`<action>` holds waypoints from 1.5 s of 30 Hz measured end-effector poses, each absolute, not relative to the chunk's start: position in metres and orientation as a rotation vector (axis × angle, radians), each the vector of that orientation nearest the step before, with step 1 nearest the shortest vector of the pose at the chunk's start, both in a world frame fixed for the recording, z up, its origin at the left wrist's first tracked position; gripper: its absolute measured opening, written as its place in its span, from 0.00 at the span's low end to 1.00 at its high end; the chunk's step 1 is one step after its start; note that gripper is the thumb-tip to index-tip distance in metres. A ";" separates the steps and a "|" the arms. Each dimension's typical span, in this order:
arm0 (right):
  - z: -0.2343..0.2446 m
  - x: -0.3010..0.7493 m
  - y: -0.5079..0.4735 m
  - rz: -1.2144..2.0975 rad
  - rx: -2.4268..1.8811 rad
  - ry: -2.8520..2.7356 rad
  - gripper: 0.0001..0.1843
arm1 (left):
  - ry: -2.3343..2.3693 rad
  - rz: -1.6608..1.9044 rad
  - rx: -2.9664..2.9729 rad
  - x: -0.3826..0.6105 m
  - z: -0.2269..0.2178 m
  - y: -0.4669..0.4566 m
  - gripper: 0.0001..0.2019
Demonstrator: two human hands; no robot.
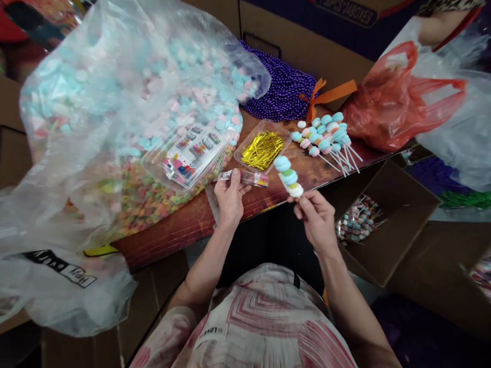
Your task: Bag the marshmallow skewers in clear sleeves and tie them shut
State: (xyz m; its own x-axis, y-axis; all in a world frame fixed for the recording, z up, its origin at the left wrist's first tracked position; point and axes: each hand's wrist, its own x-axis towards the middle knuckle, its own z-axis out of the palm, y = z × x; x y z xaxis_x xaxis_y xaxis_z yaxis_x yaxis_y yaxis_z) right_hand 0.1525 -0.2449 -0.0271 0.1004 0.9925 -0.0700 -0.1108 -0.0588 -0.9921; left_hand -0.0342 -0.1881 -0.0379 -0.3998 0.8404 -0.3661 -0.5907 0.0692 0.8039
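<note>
My right hand (315, 217) pinches the stick of a candy skewer (288, 177) stacked with blue, green and white pieces, tilted up to the left. My left hand (229, 197) holds a small clear printed wrapper bag (247, 178) by its end, just left of the skewer's candies. Both hands hover over the near edge of the brown table (184, 225). Beyond them lie a clear tray of gold twist ties (263, 149) and a pile of finished candy skewers (326, 137).
A huge clear bag of pastel candies (126, 97) fills the left, with a tray of printed wrappers (187, 153) against it. Purple beads (282, 92) lie at the back, a red plastic bag (395, 102) to the right. An open cardboard box (378, 220) holds wrapped skewers.
</note>
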 end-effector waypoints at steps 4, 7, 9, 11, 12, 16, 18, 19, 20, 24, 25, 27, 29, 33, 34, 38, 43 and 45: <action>-0.022 0.129 -0.238 1.290 -1.157 -1.074 0.12 | 1.184 1.599 0.367 -0.026 -0.043 -0.193 0.23; -0.018 0.117 -0.234 1.332 -1.135 -1.120 0.12 | 1.146 1.606 0.454 -0.020 -0.047 -0.199 0.21; -0.018 0.112 -0.233 1.359 -1.141 -1.119 0.14 | 1.120 1.601 0.507 -0.018 -0.048 -0.203 0.20; -0.018 0.108 -0.232 1.357 -1.169 -1.067 0.17 | 1.115 1.575 0.537 -0.018 -0.046 -0.206 0.20; -0.019 0.107 -0.231 1.350 -1.181 -1.029 0.17 | 1.115 1.543 0.545 -0.018 -0.044 -0.207 0.19; -0.022 0.107 -0.228 1.343 -1.207 -1.014 0.19 | 1.116 1.482 0.531 -0.021 -0.036 -0.209 0.20; -0.023 0.107 -0.227 1.354 -1.206 -1.020 0.19 | 1.145 1.479 0.508 -0.022 -0.034 -0.210 0.21; -0.023 0.108 -0.227 1.347 -1.201 -1.007 0.18 | 1.168 1.490 0.485 -0.021 -0.034 -0.211 0.21; -0.023 0.108 -0.227 1.332 -1.193 -0.990 0.18 | 1.194 1.509 0.456 -0.020 -0.035 -0.212 0.21; -0.023 0.110 -0.225 1.258 -1.152 -0.959 0.16 | 1.269 1.566 0.360 -0.012 -0.037 -0.216 0.20; -0.022 0.110 -0.225 1.256 -1.147 -0.958 0.15 | 1.273 1.562 0.347 -0.010 -0.038 -0.217 0.20; -0.022 0.113 -0.226 1.249 -1.151 -0.955 0.14 | 1.265 1.538 0.328 -0.006 -0.038 -0.217 0.20; -0.021 0.118 -0.230 1.230 -1.169 -0.953 0.12 | 1.235 1.496 0.304 -0.005 -0.037 -0.215 0.20; -0.022 0.139 -0.242 1.135 -1.243 -0.943 0.09 | 1.151 1.437 0.197 -0.010 -0.033 -0.207 0.23; -0.023 0.146 -0.246 1.092 -1.280 -0.950 0.08 | 1.138 1.423 0.160 -0.012 -0.032 -0.204 0.23; -0.025 0.169 -0.261 0.935 -1.390 -1.073 0.08 | 1.121 1.332 0.023 -0.022 -0.029 -0.197 0.18; -0.032 0.185 -0.273 0.823 -1.497 -1.202 0.09 | 1.093 1.257 -0.039 -0.027 -0.024 -0.194 0.10; -0.035 0.188 -0.274 0.783 -1.524 -1.256 0.09 | 1.092 1.233 -0.052 -0.027 -0.022 -0.193 0.08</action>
State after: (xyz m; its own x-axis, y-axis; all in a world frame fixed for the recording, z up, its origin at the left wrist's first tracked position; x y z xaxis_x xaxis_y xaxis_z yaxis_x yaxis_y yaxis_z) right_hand 0.1882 -0.2743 -0.0348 0.2591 0.9607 0.0991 0.3337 0.0073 -0.9427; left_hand -0.0275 -0.1931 -0.0218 -0.0760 0.7236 -0.6860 -0.7685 0.3959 0.5027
